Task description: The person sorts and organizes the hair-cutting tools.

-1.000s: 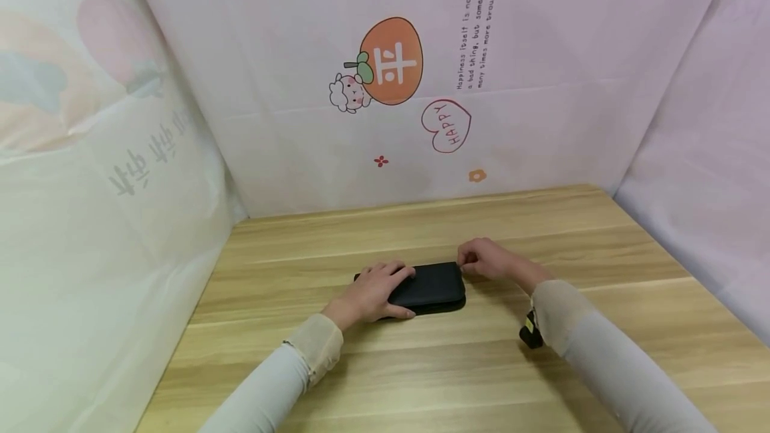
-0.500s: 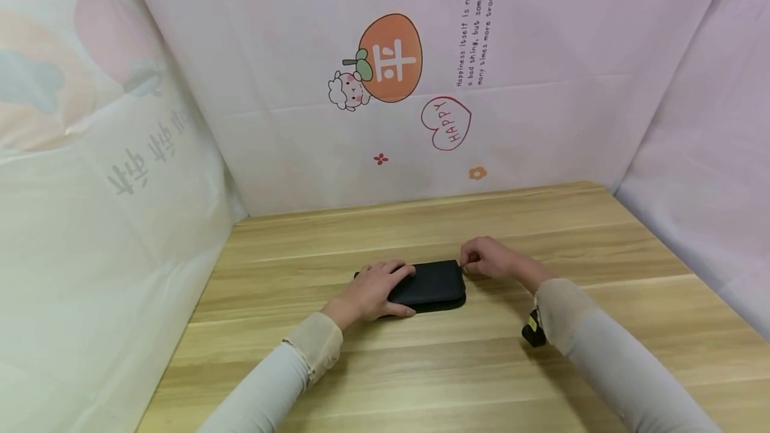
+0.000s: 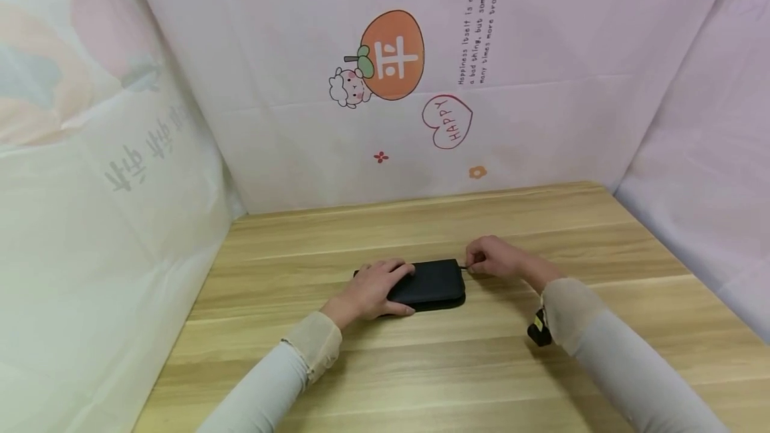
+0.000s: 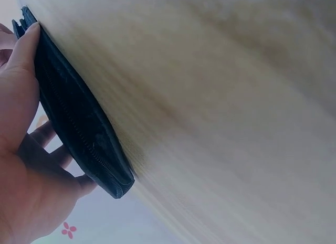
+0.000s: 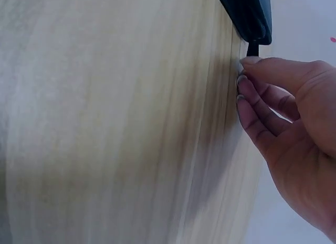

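Observation:
A black zippered case (image 3: 436, 282), like a long wallet, lies flat on the wooden table. My left hand (image 3: 374, 291) grips its left part, the thumb along the near edge and the fingers spread over the top. Along the case's side runs a zipper (image 4: 86, 141), seen in the left wrist view. At the far right corner, my right hand (image 3: 496, 258) pinches a short black pull tab (image 5: 253, 49) between thumb and fingertips. The tab stretches out straight from the case's end. The tip of the tab is hidden by the fingers.
The wooden table (image 3: 373, 366) reaches back to a white printed cloth (image 3: 289, 159). More cloth hangs at the left (image 3: 120, 239) and right sides. A small black device with a yellow mark (image 3: 539, 329) sits under the right wrist.
My right hand has shifted slightly right, away from the case, and the dark pull tab now shows between them. The left hand and the case have stayed in place.

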Demonstrator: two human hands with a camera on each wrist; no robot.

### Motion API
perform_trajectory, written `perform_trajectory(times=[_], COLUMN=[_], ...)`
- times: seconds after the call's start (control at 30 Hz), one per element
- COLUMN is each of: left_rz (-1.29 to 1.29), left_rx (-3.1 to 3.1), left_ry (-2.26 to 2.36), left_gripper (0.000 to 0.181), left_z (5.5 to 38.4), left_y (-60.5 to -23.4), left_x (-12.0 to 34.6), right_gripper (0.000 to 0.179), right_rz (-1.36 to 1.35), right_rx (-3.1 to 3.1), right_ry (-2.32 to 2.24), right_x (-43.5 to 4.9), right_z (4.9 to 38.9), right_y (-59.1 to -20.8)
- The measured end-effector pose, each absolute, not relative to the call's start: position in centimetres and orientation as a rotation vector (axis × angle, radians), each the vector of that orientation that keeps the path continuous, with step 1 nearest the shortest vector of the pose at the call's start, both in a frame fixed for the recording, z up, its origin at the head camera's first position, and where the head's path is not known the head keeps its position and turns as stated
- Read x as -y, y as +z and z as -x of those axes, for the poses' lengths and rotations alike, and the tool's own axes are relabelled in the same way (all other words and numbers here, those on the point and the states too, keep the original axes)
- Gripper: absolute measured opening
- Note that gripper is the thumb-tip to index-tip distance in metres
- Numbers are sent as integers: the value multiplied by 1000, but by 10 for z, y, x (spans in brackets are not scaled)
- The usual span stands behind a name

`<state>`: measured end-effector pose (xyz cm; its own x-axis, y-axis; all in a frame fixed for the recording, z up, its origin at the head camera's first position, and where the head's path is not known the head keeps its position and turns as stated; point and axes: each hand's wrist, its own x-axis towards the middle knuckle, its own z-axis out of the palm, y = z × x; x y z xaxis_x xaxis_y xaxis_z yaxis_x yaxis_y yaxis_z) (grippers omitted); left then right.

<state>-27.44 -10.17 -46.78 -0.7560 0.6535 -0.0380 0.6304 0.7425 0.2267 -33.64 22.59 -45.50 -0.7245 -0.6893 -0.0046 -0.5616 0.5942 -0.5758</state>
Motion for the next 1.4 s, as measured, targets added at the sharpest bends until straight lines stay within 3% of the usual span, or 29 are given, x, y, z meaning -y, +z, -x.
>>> perform_trajectory(times=[0.33,0.47,0.77,1.4], left_rz=[-1036,-1037,-1037,-1028], left_rx=[-2807,-2800,-2790,-2796], left_ry=[304,310,343,339], left_gripper=[81,81,81,79], left_z=[274,274,274,272], left_y=[-464,-462,-462,-461], left_x=[99,97,97,98], right_gripper=[13,5,22,16], right_rz=[1005,1059,1155,1137], right_rx=[-2651,-2678,-2699,-2698], right_ry=[-721,-698,-701,-637], right_x=[-217,-215,-216,-217], right_z=[334,334,332,319], right_y=[-463,-464,-466,-458])
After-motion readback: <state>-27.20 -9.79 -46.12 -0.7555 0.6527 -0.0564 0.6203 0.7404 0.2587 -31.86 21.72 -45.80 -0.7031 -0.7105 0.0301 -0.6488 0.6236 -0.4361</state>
